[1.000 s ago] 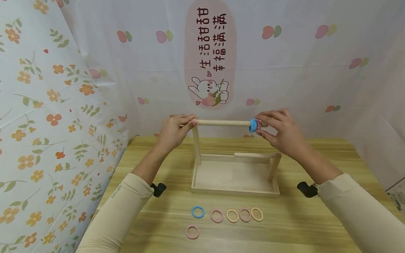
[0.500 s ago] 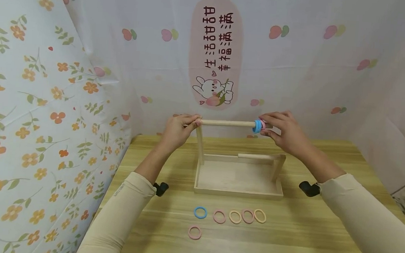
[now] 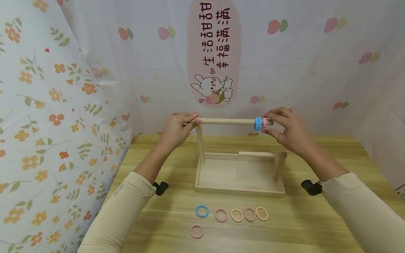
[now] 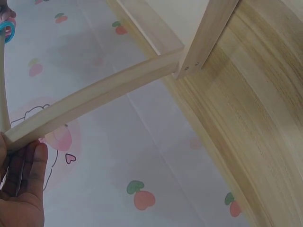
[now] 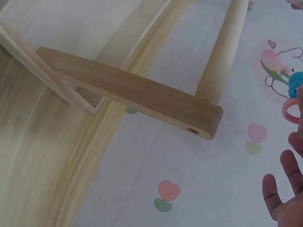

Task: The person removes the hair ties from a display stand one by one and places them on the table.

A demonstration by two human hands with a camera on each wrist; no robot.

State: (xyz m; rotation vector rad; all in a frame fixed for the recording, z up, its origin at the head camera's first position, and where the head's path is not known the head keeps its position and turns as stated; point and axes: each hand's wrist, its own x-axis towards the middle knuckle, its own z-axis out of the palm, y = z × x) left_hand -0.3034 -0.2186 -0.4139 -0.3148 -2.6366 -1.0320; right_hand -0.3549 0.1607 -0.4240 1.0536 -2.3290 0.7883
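In the head view, a wooden rod runs level from the top of a left wooden post. My left hand grips the joint of post and rod; in the left wrist view, the left hand's fingers lie under the post's end. Blue rings are around the rod near its right end. Right of them, my right hand pinches a pink ring between thumb and fingers at the rod's end. The right wrist view shows only part of that hand and the pink ring.
The posts rise from a shallow wooden tray. Its right post carries a lower rod. On the table in front lie several rings: a blue ring, a yellow ring, a separate pink ring and others. A printed cloth hangs behind.
The pink ring at the rod's end has turned more upright and sits slightly farther right of the blue rings. The left hand keeps its hold. The head view has shifted slightly.
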